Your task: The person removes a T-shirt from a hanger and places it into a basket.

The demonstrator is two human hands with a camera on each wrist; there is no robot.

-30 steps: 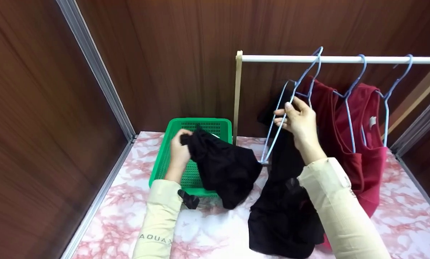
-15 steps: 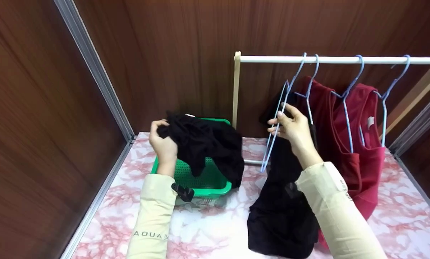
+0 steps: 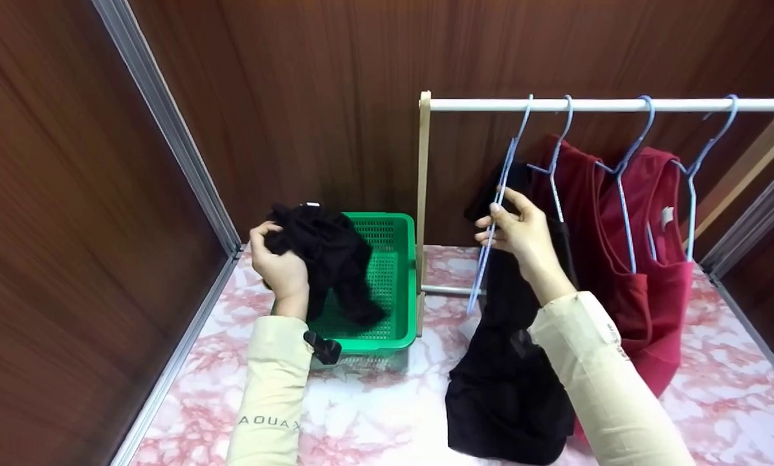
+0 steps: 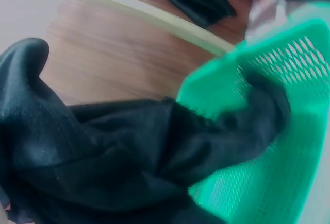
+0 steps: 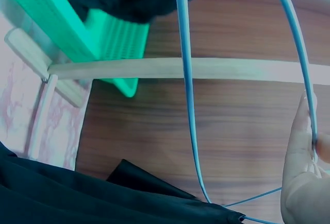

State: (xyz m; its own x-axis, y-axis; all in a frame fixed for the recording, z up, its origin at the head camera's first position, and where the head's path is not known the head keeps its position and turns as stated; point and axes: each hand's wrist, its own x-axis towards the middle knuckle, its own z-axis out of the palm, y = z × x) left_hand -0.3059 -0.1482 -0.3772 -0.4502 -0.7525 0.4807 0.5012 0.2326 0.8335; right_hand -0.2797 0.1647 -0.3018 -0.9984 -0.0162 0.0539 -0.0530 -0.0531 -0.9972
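My left hand (image 3: 280, 265) grips a bunched black garment (image 3: 325, 243) above the left side of a green plastic basket (image 3: 405, 278). In the left wrist view the same cloth drapes down into the basket, and the holding fingers are mostly hidden. With thumb and fingers my right hand (image 3: 519, 226) pinches the side of a bare blue wire hanger (image 3: 481, 275), whose hook sits on the white rail (image 3: 477, 105). Right behind that hand hangs another black garment (image 3: 510, 388), its lower part reaching down in front of the rack.
Two red sleeveless tops (image 3: 668, 310) hang on hangers farther right on the rail. A wooden rack post (image 3: 424, 194) stands between basket and hangers. The marbled tabletop (image 3: 367, 401) meets brown wood-grain panels (image 3: 335, 97) at the back and sides.
My left hand has carried the black garment leftward from near the hanger to over the basket. The held hanger has swung left and turned edge-on, its hook sliding left along the rail.
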